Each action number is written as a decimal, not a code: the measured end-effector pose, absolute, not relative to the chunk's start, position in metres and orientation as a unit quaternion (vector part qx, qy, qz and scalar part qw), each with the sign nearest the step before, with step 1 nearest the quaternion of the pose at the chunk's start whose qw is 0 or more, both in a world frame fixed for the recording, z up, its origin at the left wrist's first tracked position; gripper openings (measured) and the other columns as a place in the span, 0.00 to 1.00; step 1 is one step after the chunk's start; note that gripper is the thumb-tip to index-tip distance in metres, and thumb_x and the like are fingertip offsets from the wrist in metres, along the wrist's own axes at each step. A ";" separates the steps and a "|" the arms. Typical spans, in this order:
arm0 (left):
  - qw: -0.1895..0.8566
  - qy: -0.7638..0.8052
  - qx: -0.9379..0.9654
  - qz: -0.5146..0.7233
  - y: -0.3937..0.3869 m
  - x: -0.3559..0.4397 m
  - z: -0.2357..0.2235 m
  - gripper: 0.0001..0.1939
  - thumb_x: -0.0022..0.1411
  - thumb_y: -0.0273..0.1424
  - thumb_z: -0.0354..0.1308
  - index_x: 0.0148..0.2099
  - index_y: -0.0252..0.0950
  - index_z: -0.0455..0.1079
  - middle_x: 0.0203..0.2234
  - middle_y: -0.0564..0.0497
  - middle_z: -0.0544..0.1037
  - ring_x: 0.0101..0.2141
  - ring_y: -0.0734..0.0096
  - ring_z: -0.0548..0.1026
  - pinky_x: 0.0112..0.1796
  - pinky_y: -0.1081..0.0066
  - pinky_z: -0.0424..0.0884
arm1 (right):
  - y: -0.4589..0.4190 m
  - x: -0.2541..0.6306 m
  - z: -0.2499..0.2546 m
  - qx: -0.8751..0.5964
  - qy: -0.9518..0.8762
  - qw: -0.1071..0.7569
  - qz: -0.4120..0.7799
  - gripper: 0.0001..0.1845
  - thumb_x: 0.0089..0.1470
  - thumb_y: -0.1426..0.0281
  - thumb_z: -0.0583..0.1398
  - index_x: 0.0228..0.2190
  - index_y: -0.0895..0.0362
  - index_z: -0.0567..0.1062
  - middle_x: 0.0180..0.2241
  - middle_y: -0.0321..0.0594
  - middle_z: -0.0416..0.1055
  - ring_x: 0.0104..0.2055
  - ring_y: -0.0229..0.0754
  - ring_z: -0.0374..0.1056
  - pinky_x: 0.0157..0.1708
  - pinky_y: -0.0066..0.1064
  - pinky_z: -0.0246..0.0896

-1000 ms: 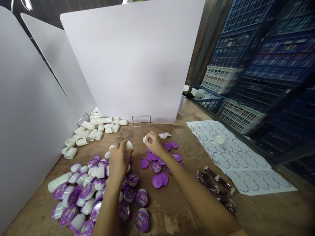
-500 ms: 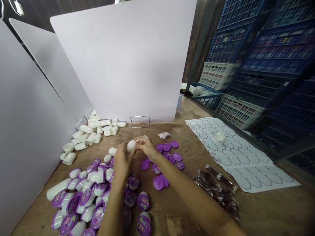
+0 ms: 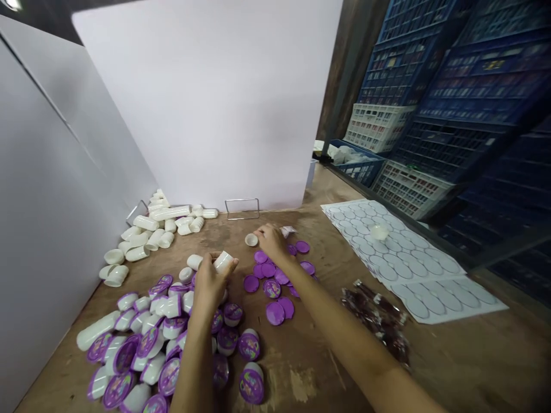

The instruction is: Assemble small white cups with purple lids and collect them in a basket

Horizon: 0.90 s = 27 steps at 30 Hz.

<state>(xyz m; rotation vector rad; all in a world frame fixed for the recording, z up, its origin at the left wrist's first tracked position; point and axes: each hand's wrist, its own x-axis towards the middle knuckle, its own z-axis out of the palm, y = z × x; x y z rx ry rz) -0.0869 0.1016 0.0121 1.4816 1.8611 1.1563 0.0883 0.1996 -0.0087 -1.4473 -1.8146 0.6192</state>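
Note:
My left hand (image 3: 209, 281) is closed round a white plastic cup (image 3: 222, 262), tilted above the table. To the right, my right hand (image 3: 272, 241) is lowered with its fingers curled together beside a small white cup (image 3: 251, 240) whose opening faces up. Whatever those fingertips pinch, if anything, is too small to make out. Purple lids (image 3: 275, 313) lie spread below my right hand. Behind it a small clear packet (image 3: 287, 230) partly shows. White cups with purple printed lids (image 3: 148, 341) are heaped around my left forearm.
Loose and stacked white cups (image 3: 146, 238) lie at the back left by white panels (image 3: 206, 103). On the right are a sheet printed with ovals (image 3: 413, 264), holding a pale translucent lump (image 3: 379, 232), and dark brown packets (image 3: 379, 321). Blue crates (image 3: 465, 132) stand beyond the table.
My right hand has left the cup in my left hand and moved right and back, beside the small upright cup. My left hand still holds its cup. The view has shifted slightly.

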 end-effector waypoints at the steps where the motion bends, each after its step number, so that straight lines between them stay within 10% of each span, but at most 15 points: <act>1: 0.251 0.672 0.551 0.426 0.103 -0.084 0.012 0.27 0.48 0.50 0.64 0.42 0.34 0.69 0.33 0.46 0.78 0.34 0.57 0.75 0.35 0.63 0.68 | 0.191 0.082 -0.006 -0.546 -0.709 0.360 0.264 0.09 0.57 0.73 0.56 0.30 0.57 0.77 0.35 0.41 0.76 0.40 0.41 0.68 0.43 0.32 0.61; 15: 0.293 0.609 0.613 0.409 0.096 -0.108 0.030 0.19 0.51 0.43 0.64 0.40 0.35 0.70 0.29 0.52 0.76 0.30 0.66 0.71 0.32 0.70 0.65 | 0.172 0.032 0.010 -0.442 -0.671 0.327 0.497 0.10 0.41 0.82 0.57 0.16 0.58 0.69 0.16 0.30 0.62 0.22 0.33 0.57 0.23 0.24 0.50; 20: 0.147 0.666 0.617 0.392 0.115 -0.138 0.050 0.17 0.50 0.43 0.63 0.38 0.38 0.69 0.27 0.52 0.72 0.28 0.66 0.69 0.30 0.69 0.63 | 0.207 0.029 0.005 -0.498 -0.615 0.285 0.541 0.12 0.48 0.79 0.53 0.16 0.57 0.65 0.11 0.30 0.58 0.13 0.30 0.48 0.16 0.26 0.44; 27: 0.292 0.648 0.590 0.383 0.189 -0.138 0.025 0.17 0.55 0.44 0.56 0.40 0.36 0.67 0.24 0.54 0.68 0.26 0.66 0.69 0.30 0.67 0.67 | 0.251 0.035 -0.013 -0.573 -0.564 0.345 0.484 0.14 0.51 0.73 0.59 0.17 0.56 0.63 0.10 0.28 0.58 0.12 0.30 0.51 0.15 0.26 0.41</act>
